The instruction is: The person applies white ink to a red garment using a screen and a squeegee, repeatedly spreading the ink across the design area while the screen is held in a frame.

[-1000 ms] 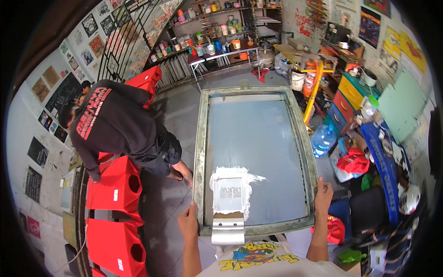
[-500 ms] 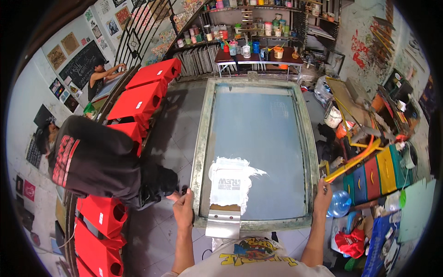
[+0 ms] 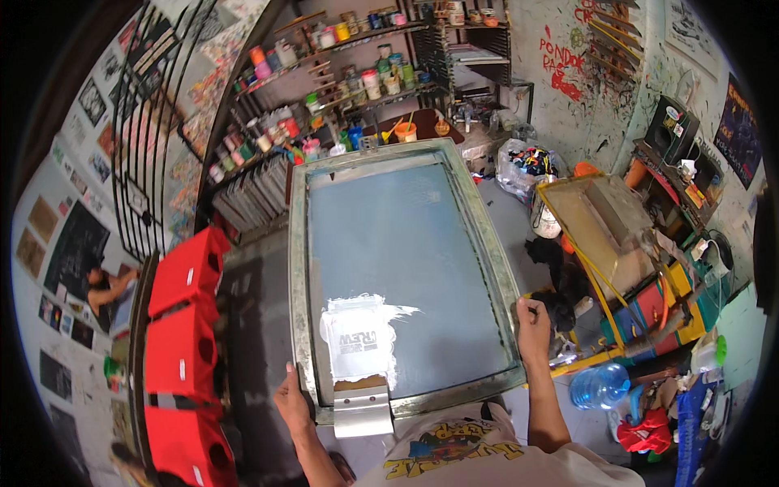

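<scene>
A large screen-printing frame (image 3: 299,268) with blue-grey mesh (image 3: 406,235) is held in front of my body, its far end tilted left of centre. My left hand (image 3: 292,399) grips its left rail near the close corner, thumb up. On the opposite rail, my right hand (image 3: 533,329) is closed round the edge; the fingers under the frame are partly hidden. White ink (image 3: 331,329) spreads over a lettered stencil at the mesh's near left. Just below it, a squeegee (image 3: 363,412) with a metal holder rests across the frame's near rail, touched by neither hand.
Red shirts (image 3: 180,349) on boards line the left, with another person (image 3: 105,296) beyond. Paint shelves (image 3: 357,45) stand at the back. Close on my right are a yellow-edged frame (image 3: 600,219), a blue water jug (image 3: 600,385) and a bag of scraps (image 3: 527,162).
My view and the frame have swung to the right, past the red shirts. The person in black on the left has left the view. Both hands keep their hold.
</scene>
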The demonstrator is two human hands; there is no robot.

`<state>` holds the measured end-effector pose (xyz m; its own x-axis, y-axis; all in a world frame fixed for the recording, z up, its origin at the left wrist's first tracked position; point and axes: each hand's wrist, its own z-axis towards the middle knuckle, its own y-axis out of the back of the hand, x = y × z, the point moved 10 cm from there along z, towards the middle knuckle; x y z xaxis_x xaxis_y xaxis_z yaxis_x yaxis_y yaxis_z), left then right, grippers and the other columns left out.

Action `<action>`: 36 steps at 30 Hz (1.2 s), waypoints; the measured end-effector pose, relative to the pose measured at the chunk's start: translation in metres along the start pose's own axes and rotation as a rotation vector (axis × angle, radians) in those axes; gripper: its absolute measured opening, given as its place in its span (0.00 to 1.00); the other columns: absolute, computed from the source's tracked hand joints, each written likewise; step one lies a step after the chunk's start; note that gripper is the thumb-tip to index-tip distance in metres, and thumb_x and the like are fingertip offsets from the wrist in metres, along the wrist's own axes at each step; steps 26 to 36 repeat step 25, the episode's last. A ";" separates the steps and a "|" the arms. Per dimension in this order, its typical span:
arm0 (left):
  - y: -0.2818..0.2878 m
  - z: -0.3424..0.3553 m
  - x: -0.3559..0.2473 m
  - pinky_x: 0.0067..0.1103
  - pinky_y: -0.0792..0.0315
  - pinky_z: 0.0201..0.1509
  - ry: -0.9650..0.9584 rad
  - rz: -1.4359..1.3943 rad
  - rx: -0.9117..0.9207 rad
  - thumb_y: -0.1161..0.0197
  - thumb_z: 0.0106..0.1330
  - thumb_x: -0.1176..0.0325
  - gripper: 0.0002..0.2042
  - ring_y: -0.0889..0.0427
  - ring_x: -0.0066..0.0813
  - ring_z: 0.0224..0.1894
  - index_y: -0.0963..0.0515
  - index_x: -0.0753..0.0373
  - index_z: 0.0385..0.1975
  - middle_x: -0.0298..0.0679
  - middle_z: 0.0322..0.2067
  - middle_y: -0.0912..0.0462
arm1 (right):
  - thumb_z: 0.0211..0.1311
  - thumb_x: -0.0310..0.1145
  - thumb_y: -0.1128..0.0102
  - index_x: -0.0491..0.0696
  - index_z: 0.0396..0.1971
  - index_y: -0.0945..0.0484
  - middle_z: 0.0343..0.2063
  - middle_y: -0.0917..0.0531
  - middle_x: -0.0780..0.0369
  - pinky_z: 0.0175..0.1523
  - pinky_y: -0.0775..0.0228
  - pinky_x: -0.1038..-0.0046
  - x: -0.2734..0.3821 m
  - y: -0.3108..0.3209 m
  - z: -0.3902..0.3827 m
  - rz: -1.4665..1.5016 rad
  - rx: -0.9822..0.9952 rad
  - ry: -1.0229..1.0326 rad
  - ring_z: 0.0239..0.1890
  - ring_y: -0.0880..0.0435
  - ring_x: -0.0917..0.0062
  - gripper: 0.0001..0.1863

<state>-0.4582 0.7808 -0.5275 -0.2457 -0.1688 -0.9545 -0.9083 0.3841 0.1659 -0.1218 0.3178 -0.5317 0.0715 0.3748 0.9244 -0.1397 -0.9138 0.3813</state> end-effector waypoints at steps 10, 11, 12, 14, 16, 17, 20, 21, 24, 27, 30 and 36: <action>-0.301 0.226 -0.097 0.20 0.45 0.28 -0.052 -0.081 0.122 0.37 0.77 0.53 0.22 0.37 0.13 0.25 0.17 0.66 0.25 0.25 0.22 0.25 | 0.73 0.43 0.37 0.39 0.43 0.17 0.39 0.13 0.53 0.56 0.27 0.63 0.030 -0.107 0.288 0.027 -0.149 0.020 0.44 0.15 0.64 0.19; -0.333 0.247 -0.109 0.20 0.45 0.28 -0.070 -0.072 0.137 0.37 0.77 0.53 0.22 0.37 0.13 0.25 0.17 0.65 0.25 0.25 0.22 0.26 | 0.73 0.43 0.36 0.40 0.42 0.17 0.39 0.14 0.54 0.56 0.27 0.64 0.037 -0.115 0.321 0.015 -0.175 0.021 0.44 0.16 0.65 0.18; -0.364 0.267 -0.122 0.20 0.45 0.28 -0.090 -0.064 0.152 0.37 0.77 0.53 0.22 0.37 0.13 0.25 0.17 0.65 0.24 0.25 0.21 0.26 | 0.73 0.43 0.36 0.40 0.42 0.17 0.39 0.14 0.54 0.56 0.27 0.64 0.044 -0.124 0.354 0.003 -0.201 0.022 0.43 0.16 0.66 0.18; -0.403 0.285 -0.121 0.20 0.47 0.28 -0.035 -0.099 0.192 0.36 0.77 0.54 0.20 0.37 0.13 0.25 0.18 0.63 0.26 0.25 0.22 0.26 | 0.73 0.45 0.37 0.40 0.44 0.18 0.41 0.13 0.54 0.57 0.27 0.64 0.043 -0.123 0.393 -0.003 -0.212 -0.014 0.45 0.16 0.67 0.20; -0.460 0.322 -0.152 0.17 0.37 0.34 -0.162 -0.181 0.178 0.36 0.77 0.56 0.17 0.28 0.15 0.30 0.16 0.67 0.37 0.29 0.29 0.19 | 0.73 0.47 0.37 0.38 0.47 0.18 0.43 0.13 0.53 0.58 0.28 0.65 0.049 -0.135 0.447 0.034 -0.216 -0.059 0.47 0.15 0.67 0.23; -0.495 0.332 -0.168 0.16 0.33 0.37 -0.182 -0.220 0.144 0.36 0.77 0.57 0.17 0.25 0.16 0.33 0.15 0.69 0.41 0.32 0.33 0.17 | 0.73 0.49 0.38 0.38 0.48 0.17 0.45 0.12 0.53 0.59 0.28 0.65 0.050 -0.137 0.479 0.014 -0.216 -0.062 0.49 0.15 0.67 0.25; -0.592 0.368 -0.177 0.16 0.28 0.47 -0.103 -0.180 0.302 0.36 0.77 0.59 0.19 0.21 0.17 0.41 0.15 0.73 0.51 0.35 0.41 0.13 | 0.73 0.53 0.38 0.38 0.51 0.16 0.41 0.11 0.55 0.54 0.25 0.69 0.062 -0.147 0.565 -0.025 -0.246 -0.071 0.44 0.14 0.72 0.29; -0.624 0.382 -0.178 0.16 0.28 0.48 -0.107 -0.165 0.307 0.36 0.77 0.59 0.19 0.21 0.17 0.41 0.15 0.73 0.51 0.35 0.41 0.13 | 0.72 0.54 0.38 0.39 0.43 0.17 0.31 0.13 0.59 0.41 0.26 0.73 0.072 -0.148 0.589 -0.002 -0.313 -0.054 0.33 0.18 0.77 0.27; -0.724 0.436 -0.178 0.16 0.28 0.47 -0.107 -0.247 0.384 0.36 0.77 0.59 0.19 0.21 0.17 0.41 0.16 0.71 0.54 0.34 0.42 0.13 | 0.72 0.56 0.37 0.46 0.33 0.27 0.24 0.18 0.62 0.31 0.32 0.77 0.070 -0.160 0.666 0.028 -0.441 -0.025 0.25 0.23 0.82 0.25; -0.764 0.454 -0.176 0.16 0.28 0.48 -0.087 -0.298 0.411 0.36 0.77 0.59 0.20 0.21 0.17 0.41 0.17 0.71 0.56 0.34 0.43 0.13 | 0.72 0.56 0.37 0.46 0.33 0.27 0.24 0.18 0.62 0.31 0.32 0.77 0.071 -0.168 0.695 0.023 -0.456 -0.014 0.25 0.23 0.82 0.25; -0.764 0.454 -0.176 0.16 0.28 0.48 -0.087 -0.298 0.411 0.36 0.77 0.59 0.20 0.21 0.17 0.41 0.17 0.71 0.56 0.34 0.43 0.13 | 0.72 0.56 0.37 0.46 0.33 0.27 0.24 0.18 0.62 0.31 0.32 0.77 0.071 -0.168 0.695 0.023 -0.456 -0.014 0.25 0.23 0.82 0.25; -0.764 0.454 -0.176 0.16 0.28 0.48 -0.087 -0.298 0.411 0.36 0.77 0.59 0.20 0.21 0.17 0.41 0.17 0.71 0.56 0.34 0.43 0.13 | 0.72 0.56 0.37 0.46 0.33 0.27 0.24 0.18 0.62 0.31 0.32 0.77 0.071 -0.168 0.695 0.023 -0.456 -0.014 0.25 0.23 0.82 0.25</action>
